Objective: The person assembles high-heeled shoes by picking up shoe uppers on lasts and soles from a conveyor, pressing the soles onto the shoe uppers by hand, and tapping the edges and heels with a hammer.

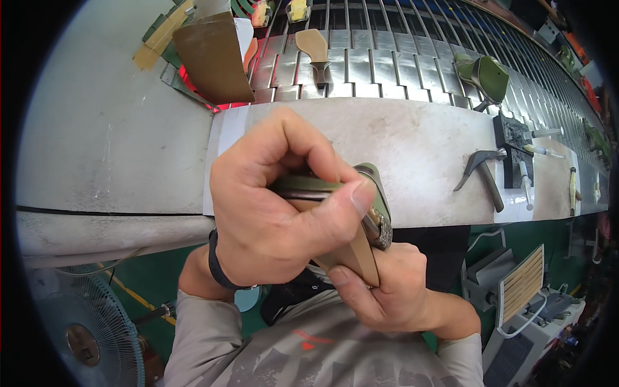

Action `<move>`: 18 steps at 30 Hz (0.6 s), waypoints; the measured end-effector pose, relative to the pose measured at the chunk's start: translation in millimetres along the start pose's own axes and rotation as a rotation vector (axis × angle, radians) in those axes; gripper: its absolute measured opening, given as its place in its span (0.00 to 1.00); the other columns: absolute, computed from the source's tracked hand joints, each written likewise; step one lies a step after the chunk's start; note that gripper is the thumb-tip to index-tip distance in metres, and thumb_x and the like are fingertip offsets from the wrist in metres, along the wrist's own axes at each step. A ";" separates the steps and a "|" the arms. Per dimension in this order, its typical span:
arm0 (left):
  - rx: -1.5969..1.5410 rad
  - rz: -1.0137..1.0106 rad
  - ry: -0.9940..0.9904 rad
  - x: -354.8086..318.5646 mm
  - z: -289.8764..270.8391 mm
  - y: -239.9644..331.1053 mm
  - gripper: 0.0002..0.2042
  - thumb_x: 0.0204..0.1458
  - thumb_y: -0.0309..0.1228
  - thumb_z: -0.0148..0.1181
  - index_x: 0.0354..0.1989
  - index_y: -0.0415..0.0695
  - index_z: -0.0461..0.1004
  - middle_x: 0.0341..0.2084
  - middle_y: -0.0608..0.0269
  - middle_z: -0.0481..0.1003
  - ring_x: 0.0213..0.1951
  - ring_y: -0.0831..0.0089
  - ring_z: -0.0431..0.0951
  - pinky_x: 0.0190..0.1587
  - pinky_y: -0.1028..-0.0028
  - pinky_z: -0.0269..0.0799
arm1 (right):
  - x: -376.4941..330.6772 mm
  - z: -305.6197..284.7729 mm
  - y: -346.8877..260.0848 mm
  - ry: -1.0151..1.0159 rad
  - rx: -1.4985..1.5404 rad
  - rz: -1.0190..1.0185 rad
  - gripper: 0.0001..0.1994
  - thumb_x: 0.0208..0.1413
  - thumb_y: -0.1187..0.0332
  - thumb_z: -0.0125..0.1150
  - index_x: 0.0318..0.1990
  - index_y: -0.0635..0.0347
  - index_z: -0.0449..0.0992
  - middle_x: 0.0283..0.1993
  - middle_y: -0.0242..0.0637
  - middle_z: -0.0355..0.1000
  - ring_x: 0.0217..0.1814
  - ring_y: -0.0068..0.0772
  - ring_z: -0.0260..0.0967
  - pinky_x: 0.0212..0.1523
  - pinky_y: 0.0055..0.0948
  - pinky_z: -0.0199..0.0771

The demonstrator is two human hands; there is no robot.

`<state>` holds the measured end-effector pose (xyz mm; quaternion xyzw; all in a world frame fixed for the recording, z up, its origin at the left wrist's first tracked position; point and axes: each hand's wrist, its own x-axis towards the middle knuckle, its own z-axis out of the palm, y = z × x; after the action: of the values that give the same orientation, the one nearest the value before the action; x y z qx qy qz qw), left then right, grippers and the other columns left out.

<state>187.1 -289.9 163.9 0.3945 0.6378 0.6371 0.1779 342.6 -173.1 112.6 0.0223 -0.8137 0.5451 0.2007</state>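
Close over the bench edge, a shoe with a tan sole and a green upper is gripped in both hands. Wrapped across its upper part is my left hand, with a black band on the wrist; the thumb presses on the shoe and the bent index finger comes down near it. My right hand closes on the lower tan end, its thumb along the sole. A glittery, dark ornament shows between the hands. Much of the shoe is hidden behind my fingers.
On the pale bench at right are a hammer and a black block with syringes. Beyond runs a metal-slat conveyor carrying a green shoe and a tan-soled shoe piece. A brown panel stands far left; a fan stands near left.
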 end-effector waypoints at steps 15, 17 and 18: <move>0.612 0.353 0.094 -0.3 -3.3 -11.5 0.31 0.46 0.28 0.81 0.57 0.37 0.70 0.38 0.57 0.79 0.37 0.77 0.81 0.40 0.77 0.78 | 6.7 -0.8 7.0 0.121 -0.004 -0.016 0.08 0.61 0.74 0.68 0.30 0.63 0.76 0.18 0.36 0.67 0.16 0.39 0.67 0.18 0.35 0.66; 0.579 0.342 0.110 0.2 0.7 -11.5 0.29 0.49 0.28 0.78 0.57 0.36 0.70 0.37 0.57 0.79 0.37 0.77 0.81 0.39 0.78 0.77 | 6.7 0.2 6.3 0.131 0.004 0.004 0.09 0.61 0.74 0.68 0.29 0.62 0.75 0.18 0.36 0.67 0.15 0.38 0.67 0.18 0.36 0.67; 0.476 0.289 0.141 0.0 3.3 -11.9 0.25 0.53 0.27 0.74 0.57 0.36 0.69 0.36 0.57 0.79 0.37 0.77 0.81 0.39 0.79 0.77 | 6.8 0.2 6.9 0.136 0.011 0.025 0.09 0.60 0.73 0.69 0.29 0.61 0.76 0.17 0.36 0.67 0.15 0.38 0.67 0.18 0.36 0.66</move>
<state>186.2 -286.2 152.1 0.4666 0.7175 0.5140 -0.0572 334.5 -169.3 108.8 -0.0237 -0.7955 0.5521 0.2484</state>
